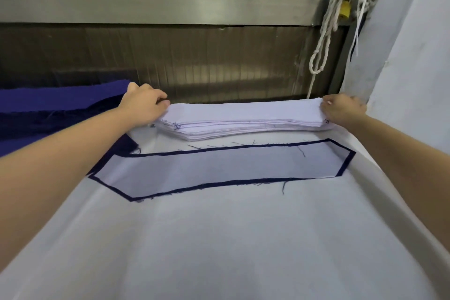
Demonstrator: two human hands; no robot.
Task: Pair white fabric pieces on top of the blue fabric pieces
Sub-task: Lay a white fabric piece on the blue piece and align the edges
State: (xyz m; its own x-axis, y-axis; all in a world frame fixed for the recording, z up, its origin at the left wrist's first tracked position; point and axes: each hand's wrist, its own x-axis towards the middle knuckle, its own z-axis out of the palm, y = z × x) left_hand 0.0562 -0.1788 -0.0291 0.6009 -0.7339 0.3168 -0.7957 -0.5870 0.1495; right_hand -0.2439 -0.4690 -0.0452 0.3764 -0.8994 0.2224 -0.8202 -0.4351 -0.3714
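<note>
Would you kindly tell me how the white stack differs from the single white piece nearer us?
The white stack holds many layers; the single white piece is one layer. The stack lies on the white cover; the single piece lies on a blue piece framing it. The left hand and right hand grip the stack's ends; the single piece is untouched. Both are long and white.

Fabric stack (243,117) behind paired piece (219,169)

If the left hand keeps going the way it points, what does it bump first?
The white stack: the left hand grips its left end, so it would probably push straight into it.
</note>
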